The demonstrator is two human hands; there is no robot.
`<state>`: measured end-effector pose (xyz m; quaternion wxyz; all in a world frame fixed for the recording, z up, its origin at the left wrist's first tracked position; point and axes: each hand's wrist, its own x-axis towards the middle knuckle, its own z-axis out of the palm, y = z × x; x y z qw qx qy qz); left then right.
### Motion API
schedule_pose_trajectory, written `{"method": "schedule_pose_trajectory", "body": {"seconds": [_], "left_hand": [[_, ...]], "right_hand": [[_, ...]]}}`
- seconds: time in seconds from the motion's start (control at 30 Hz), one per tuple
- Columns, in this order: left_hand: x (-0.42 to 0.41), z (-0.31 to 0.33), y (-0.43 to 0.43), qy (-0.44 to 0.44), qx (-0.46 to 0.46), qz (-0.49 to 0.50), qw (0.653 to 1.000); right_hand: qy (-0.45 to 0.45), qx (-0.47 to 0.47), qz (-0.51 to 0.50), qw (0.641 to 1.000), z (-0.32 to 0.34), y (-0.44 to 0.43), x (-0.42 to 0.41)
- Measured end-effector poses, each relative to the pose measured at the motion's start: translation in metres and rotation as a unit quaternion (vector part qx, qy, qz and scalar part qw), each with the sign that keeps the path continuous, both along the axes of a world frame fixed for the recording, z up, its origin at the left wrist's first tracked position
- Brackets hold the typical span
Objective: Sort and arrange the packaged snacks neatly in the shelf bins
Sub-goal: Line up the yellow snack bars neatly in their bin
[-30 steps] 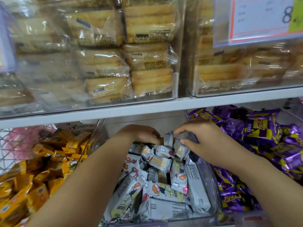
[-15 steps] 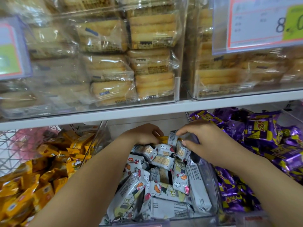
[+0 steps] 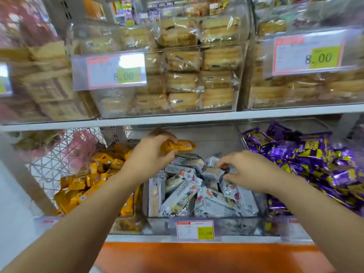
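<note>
**Desk:** What does the left hand [image 3: 149, 154] have?

**Photographer:** A single yellow packet [image 3: 178, 147], gripped at its left end with fingers curled over the top and thumb beneath. It is held level above the far left corner of the clear middle bin [image 3: 236, 225], clear of the packets below.

**Desk:** And the right hand [image 3: 248, 170]?

**Photographer:** Palm down over the white cartoon-print packets [image 3: 177, 196] heaped in that bin. Its fingers are bent with the tips on the top layer. I cannot tell whether they grip a packet or only touch it.

**Desk:** The neighbouring bins?

**Photographer:** Matching yellow packets [image 3: 78, 190] fill the left bin; purple packets [image 3: 315, 164] are piled in the right one. A price label [image 3: 195, 229] hangs on the middle bin's near wall. Wrapped cakes [image 3: 183, 60] are stacked in clear bins on the shelf above.
</note>
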<state>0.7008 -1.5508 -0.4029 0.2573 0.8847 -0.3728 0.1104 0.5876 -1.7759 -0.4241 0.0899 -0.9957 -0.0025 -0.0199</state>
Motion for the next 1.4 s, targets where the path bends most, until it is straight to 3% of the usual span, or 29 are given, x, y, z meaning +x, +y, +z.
{"method": "schedule_pose_trajectory", "body": {"seconds": [0.1,0.37,0.5,0.6,0.7,0.8,0.9,1.0,1.3,1.4], "left_hand": [[-0.010,-0.004,0.033,-0.066,-0.026,0.032,0.997],[-0.006,-0.025,0.076,-0.162,-0.037,0.124,0.978],[0.004,-0.035,0.083,-0.139,-0.021,0.202,0.969],[0.009,-0.041,0.087,-0.092,0.016,0.208,0.974],[0.011,-0.045,0.088,-0.060,0.026,0.186,0.980],[0.011,-0.043,0.084,-0.048,0.013,0.179,0.983],[0.009,-0.042,0.081,-0.023,0.023,0.155,0.987],[0.010,-0.044,0.081,-0.008,0.038,0.137,0.990],[0.012,-0.045,0.078,0.002,0.044,0.129,0.991],[0.012,-0.045,0.078,0.007,0.043,0.126,0.991]], "right_hand": [[0.093,-0.095,0.014,0.991,-0.002,0.010,0.010],[0.216,-0.098,0.021,0.971,0.001,0.009,0.041],[0.137,-0.086,-0.002,0.987,0.002,0.005,0.052],[0.113,-0.050,0.001,0.992,0.014,0.003,0.047],[0.204,-0.063,0.029,0.976,0.024,0.005,0.033],[0.289,-0.162,0.031,0.943,0.015,0.014,0.024],[0.180,-0.230,0.039,0.955,-0.002,0.015,0.026],[0.070,-0.204,0.008,0.976,-0.005,0.011,0.036],[-0.053,-0.110,-0.079,0.989,-0.005,-0.012,0.046],[-0.036,-0.043,-0.062,0.996,0.002,-0.002,0.033]]}}
